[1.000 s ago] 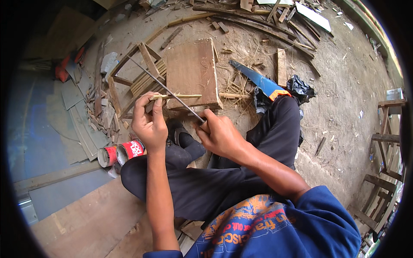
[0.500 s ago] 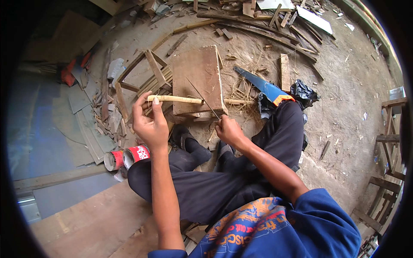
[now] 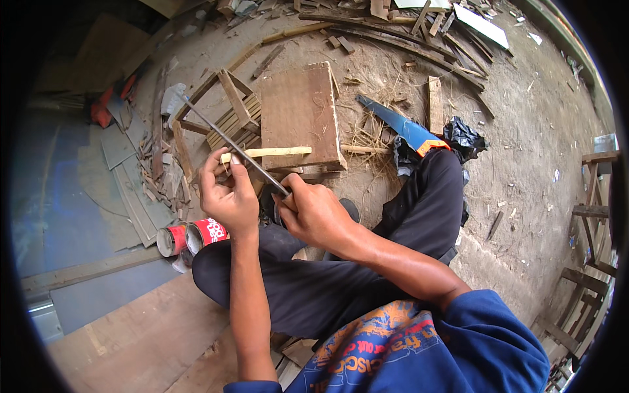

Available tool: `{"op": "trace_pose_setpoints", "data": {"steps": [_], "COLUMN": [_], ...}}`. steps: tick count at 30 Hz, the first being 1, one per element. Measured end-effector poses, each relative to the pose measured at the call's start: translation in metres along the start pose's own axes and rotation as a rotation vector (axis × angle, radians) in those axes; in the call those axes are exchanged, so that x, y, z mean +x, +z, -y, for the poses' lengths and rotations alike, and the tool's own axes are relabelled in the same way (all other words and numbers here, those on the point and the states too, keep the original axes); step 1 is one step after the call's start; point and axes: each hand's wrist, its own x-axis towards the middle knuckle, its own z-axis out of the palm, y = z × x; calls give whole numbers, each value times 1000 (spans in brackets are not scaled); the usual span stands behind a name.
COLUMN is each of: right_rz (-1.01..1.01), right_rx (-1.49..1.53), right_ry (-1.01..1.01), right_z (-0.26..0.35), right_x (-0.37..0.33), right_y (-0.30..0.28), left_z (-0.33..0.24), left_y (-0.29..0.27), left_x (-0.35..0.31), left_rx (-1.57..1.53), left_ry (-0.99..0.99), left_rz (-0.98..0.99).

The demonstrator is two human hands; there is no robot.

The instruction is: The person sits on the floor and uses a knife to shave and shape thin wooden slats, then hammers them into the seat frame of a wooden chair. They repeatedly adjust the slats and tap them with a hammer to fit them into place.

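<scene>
Gritty floor (image 3: 537, 137); near the wooden block (image 3: 295, 108), left hand (image 3: 229, 196) end-pinches a strip (image 3: 278, 151) (likely baring its length), right hand (image 3: 314, 213) clenches a tool (image 3: 265, 173)

Looks like soft, diffuse daylight — strongest at the upper right rim, which blows out nearly white. Concrete floor (image 3: 531, 157) at right evenly lit; upper-left boards (image 3: 105, 49) sink into murk, sheets (image 3: 56, 190) at left carry a bluish haze. White panel (image 3: 480, 26) up top close to clipped. Mild sheen on right forearm (image 3: 403, 268), shadows soft. Left hand (image 3: 229, 200) and right hand (image 3: 316, 213) reasonably crisp. Heavy fisheye — wooden stands (image 3: 585, 280) at right bow, corners black.
</scene>
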Motion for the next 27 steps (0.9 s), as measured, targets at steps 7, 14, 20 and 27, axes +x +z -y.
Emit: {"op": "trace_pose_setpoints", "data": {"steps": [7, 14, 20, 27], "right_rz": [48, 44, -15, -63], "right_rx": [-29, 2, -23, -74], "right_ry": [51, 133, 256, 238], "right_z": [2, -14, -49, -92], "right_x": [-2, -2, -10, -23], "right_y": [-5, -6, -5, 3], "left_z": [1, 3, 0, -2], "left_y": [-5, -3, -5, -4], "left_x": [-8, -8, -7, -4], "left_rx": [17, -42, 4, 7], "left_ry": [45, 28, 19, 6], "left_rz": [22, -3, -10, 4]}}
